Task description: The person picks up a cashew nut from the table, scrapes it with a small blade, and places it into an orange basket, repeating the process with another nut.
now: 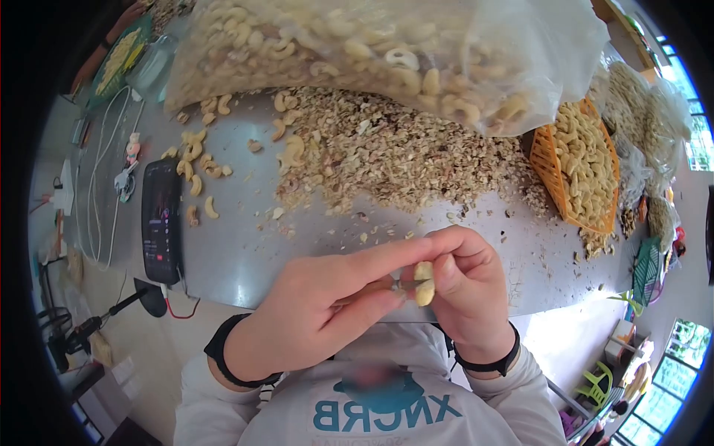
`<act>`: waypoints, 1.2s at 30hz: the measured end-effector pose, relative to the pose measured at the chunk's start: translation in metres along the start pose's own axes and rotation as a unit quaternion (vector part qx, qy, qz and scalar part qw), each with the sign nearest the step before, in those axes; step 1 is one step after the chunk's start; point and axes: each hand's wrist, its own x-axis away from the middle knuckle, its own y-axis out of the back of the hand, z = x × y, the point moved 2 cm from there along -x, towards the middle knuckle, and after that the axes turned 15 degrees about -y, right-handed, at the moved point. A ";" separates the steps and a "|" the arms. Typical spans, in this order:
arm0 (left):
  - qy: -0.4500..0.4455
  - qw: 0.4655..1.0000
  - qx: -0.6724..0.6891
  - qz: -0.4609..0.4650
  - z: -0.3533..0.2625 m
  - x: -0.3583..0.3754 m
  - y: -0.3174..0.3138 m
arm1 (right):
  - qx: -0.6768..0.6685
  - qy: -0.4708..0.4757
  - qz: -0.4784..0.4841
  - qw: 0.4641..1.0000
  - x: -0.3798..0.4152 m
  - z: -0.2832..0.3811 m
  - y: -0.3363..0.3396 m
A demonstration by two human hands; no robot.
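Note:
My left hand (320, 301) is closed, with thumb and fingers pinching a small knife (406, 285) whose thin metal blade meets a cashew nut (424, 291). Most of the knife is hidden by my fingers. The pale cashew is gripped between the thumb and fingers of my right hand (468, 290). My left index finger reaches across above the nut, close to the right fingertips. Both hands are over the near edge of the metal table (238, 256), in front of a spread of cashew skin flakes (401, 160).
A large plastic bag of cashews (357, 56) lies across the back. An orange basket (547, 160) of pale cashews stands right. Loose cashews (195, 145) lie left, near a phone (161, 223) with a red-white cable (178, 312). A person's arm (93, 63) shows far left beside a green basket (100, 85).

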 end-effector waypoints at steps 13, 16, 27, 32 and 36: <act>0.028 0.999 0.006 -0.039 0.003 0.005 0.002 | 0.012 -0.073 0.049 0.996 0.004 0.014 -0.006; 0.042 0.997 0.015 -0.063 0.002 0.004 -0.001 | 0.019 -0.069 0.046 0.996 0.010 0.027 -0.003; 0.090 0.988 0.035 -0.121 0.003 0.003 -0.008 | 0.212 0.233 -0.301 0.900 0.046 0.123 0.072; 0.092 0.989 0.027 -0.115 0.003 0.003 -0.009 | 0.271 0.324 -0.449 0.788 0.058 0.163 0.111; 0.091 0.989 0.019 -0.118 0.005 0.004 -0.009 | 0.263 0.344 -0.504 0.747 0.084 0.172 0.130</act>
